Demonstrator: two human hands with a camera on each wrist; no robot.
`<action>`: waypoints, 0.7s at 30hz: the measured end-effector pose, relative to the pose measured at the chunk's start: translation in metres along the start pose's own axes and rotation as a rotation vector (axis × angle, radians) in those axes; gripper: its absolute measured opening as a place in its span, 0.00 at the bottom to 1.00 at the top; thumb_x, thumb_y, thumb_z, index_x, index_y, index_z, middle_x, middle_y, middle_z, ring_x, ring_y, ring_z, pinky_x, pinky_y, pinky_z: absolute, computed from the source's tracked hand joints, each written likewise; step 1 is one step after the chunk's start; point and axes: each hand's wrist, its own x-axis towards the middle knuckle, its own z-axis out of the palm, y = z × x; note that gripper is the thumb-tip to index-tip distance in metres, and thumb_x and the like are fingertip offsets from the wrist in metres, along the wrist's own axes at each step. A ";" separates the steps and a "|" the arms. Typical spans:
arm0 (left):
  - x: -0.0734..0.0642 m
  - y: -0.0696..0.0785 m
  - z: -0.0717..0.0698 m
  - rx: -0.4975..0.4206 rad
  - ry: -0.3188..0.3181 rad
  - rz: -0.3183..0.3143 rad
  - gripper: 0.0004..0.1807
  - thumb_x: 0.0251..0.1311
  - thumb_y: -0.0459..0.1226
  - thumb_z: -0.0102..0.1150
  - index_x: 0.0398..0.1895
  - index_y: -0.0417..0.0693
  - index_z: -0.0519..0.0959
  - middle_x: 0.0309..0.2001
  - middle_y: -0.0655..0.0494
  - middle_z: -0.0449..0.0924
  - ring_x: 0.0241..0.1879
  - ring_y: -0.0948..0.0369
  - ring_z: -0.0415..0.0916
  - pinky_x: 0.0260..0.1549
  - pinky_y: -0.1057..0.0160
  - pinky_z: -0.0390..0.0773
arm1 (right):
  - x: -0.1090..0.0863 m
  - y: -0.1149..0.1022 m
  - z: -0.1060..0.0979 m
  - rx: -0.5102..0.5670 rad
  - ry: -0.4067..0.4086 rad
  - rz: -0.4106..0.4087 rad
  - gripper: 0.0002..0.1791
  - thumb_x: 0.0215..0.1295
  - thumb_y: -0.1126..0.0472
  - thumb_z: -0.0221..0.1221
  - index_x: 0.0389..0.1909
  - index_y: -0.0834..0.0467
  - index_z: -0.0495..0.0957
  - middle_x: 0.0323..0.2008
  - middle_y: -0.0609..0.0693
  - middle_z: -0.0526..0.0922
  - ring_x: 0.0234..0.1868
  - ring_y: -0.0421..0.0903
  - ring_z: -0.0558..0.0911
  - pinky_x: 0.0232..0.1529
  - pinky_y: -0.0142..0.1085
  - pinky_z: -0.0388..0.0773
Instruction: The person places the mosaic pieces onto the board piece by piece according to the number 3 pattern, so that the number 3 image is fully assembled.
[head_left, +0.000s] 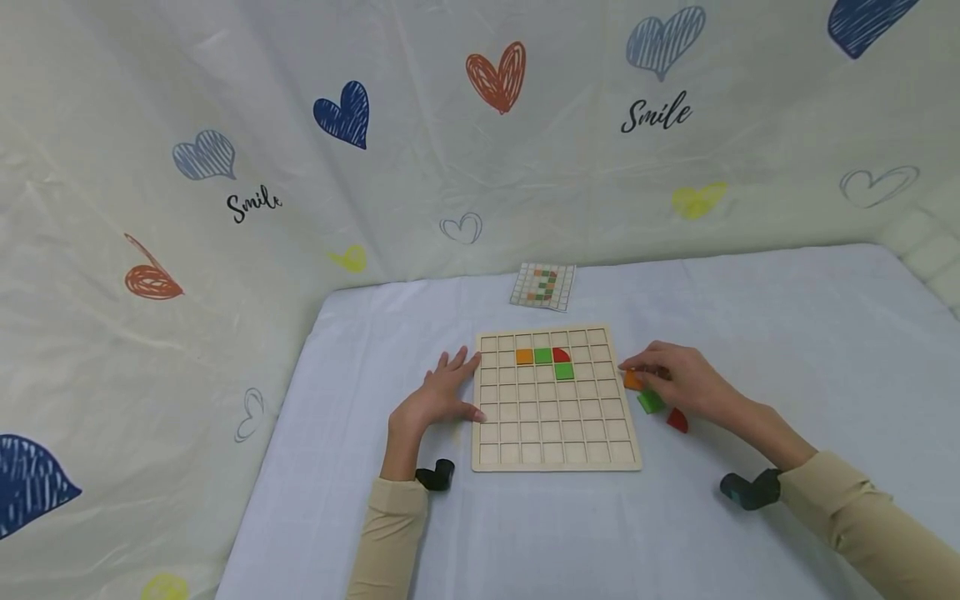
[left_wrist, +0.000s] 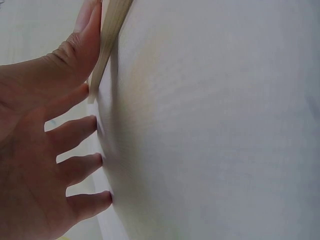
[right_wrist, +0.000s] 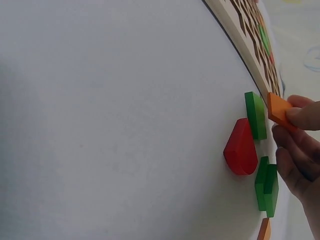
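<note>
A wooden grid board (head_left: 525,411) lies on the white-covered table. In its upper part sit an orange square (head_left: 524,357), a green square (head_left: 543,357), a red quarter-round tile (head_left: 560,356) and another green square (head_left: 564,372) below the red one. My left hand (head_left: 437,395) rests with spread fingers at the board's left edge, its thumb touching the rim. Just off the right edge, my right hand (head_left: 686,379) pinches an orange square tile (right_wrist: 281,109) between thumb and fingers. Close by lie a green tile (right_wrist: 255,116) and a red tile (right_wrist: 241,148).
More green tiles (right_wrist: 266,187) and an orange tile (right_wrist: 264,230) lie beyond the red one, partly hidden by the right hand in the head view. A pattern card (head_left: 543,287) lies behind the board. A cloth printed with hearts (head_left: 495,75) hangs behind the table.
</note>
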 end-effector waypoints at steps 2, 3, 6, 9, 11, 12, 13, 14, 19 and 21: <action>-0.001 0.000 -0.001 0.003 -0.002 0.002 0.58 0.53 0.41 0.79 0.83 0.52 0.53 0.84 0.50 0.41 0.83 0.44 0.29 0.80 0.38 0.38 | 0.000 0.000 0.000 0.006 0.003 0.013 0.14 0.61 0.74 0.66 0.46 0.60 0.88 0.36 0.47 0.85 0.34 0.41 0.80 0.35 0.29 0.80; -0.001 0.000 -0.001 0.005 -0.002 0.004 0.58 0.53 0.41 0.79 0.83 0.52 0.53 0.84 0.50 0.41 0.83 0.44 0.29 0.80 0.38 0.38 | 0.000 0.000 0.000 0.010 0.004 0.023 0.13 0.61 0.74 0.66 0.46 0.61 0.88 0.36 0.48 0.86 0.35 0.42 0.81 0.35 0.29 0.81; -0.001 0.000 -0.001 0.007 -0.003 0.005 0.58 0.53 0.41 0.79 0.83 0.52 0.53 0.84 0.49 0.41 0.83 0.44 0.30 0.79 0.38 0.38 | 0.000 0.000 -0.001 0.031 -0.003 0.064 0.13 0.62 0.73 0.65 0.47 0.62 0.86 0.39 0.51 0.87 0.37 0.45 0.84 0.37 0.30 0.82; -0.001 0.000 -0.001 0.005 -0.004 0.002 0.57 0.53 0.41 0.78 0.83 0.51 0.53 0.84 0.50 0.41 0.83 0.44 0.29 0.79 0.38 0.38 | 0.000 -0.001 -0.001 0.058 -0.013 0.090 0.13 0.63 0.72 0.65 0.48 0.63 0.85 0.42 0.54 0.87 0.38 0.48 0.86 0.37 0.30 0.83; -0.001 0.000 -0.001 0.004 -0.003 0.001 0.57 0.53 0.41 0.78 0.83 0.51 0.53 0.84 0.50 0.41 0.83 0.44 0.29 0.80 0.38 0.38 | 0.000 -0.001 -0.002 0.073 -0.017 0.094 0.13 0.63 0.72 0.65 0.49 0.63 0.85 0.43 0.55 0.88 0.39 0.49 0.87 0.38 0.30 0.83; -0.001 0.000 -0.001 0.004 -0.003 0.000 0.57 0.53 0.41 0.78 0.83 0.51 0.53 0.84 0.50 0.41 0.83 0.44 0.29 0.80 0.38 0.38 | 0.000 -0.001 -0.002 0.076 -0.018 0.095 0.13 0.63 0.72 0.65 0.49 0.63 0.85 0.44 0.55 0.88 0.39 0.49 0.87 0.38 0.30 0.83; 0.000 0.000 -0.001 0.005 -0.002 0.000 0.57 0.53 0.41 0.78 0.83 0.51 0.53 0.84 0.50 0.41 0.83 0.44 0.30 0.80 0.38 0.38 | 0.000 -0.002 -0.002 0.081 -0.019 0.095 0.13 0.63 0.72 0.65 0.49 0.63 0.85 0.44 0.55 0.88 0.39 0.50 0.87 0.38 0.30 0.83; 0.000 0.000 -0.001 0.004 -0.002 0.000 0.57 0.53 0.41 0.78 0.83 0.51 0.53 0.84 0.50 0.41 0.83 0.44 0.30 0.80 0.38 0.38 | 0.000 -0.002 -0.002 0.085 -0.019 0.099 0.13 0.63 0.72 0.65 0.49 0.62 0.85 0.44 0.55 0.88 0.39 0.50 0.88 0.39 0.29 0.83; 0.001 -0.001 -0.001 0.003 -0.004 0.002 0.58 0.52 0.42 0.79 0.83 0.51 0.53 0.84 0.50 0.41 0.83 0.44 0.29 0.79 0.38 0.38 | 0.002 -0.003 -0.001 0.104 -0.036 0.129 0.14 0.63 0.70 0.67 0.50 0.62 0.86 0.46 0.56 0.88 0.41 0.51 0.88 0.40 0.27 0.82; 0.001 -0.001 0.000 0.007 -0.004 0.004 0.58 0.52 0.42 0.79 0.83 0.51 0.53 0.84 0.49 0.41 0.83 0.44 0.30 0.79 0.37 0.38 | 0.003 -0.004 0.000 0.115 -0.050 0.149 0.15 0.63 0.68 0.68 0.51 0.62 0.85 0.47 0.57 0.88 0.42 0.52 0.88 0.40 0.26 0.82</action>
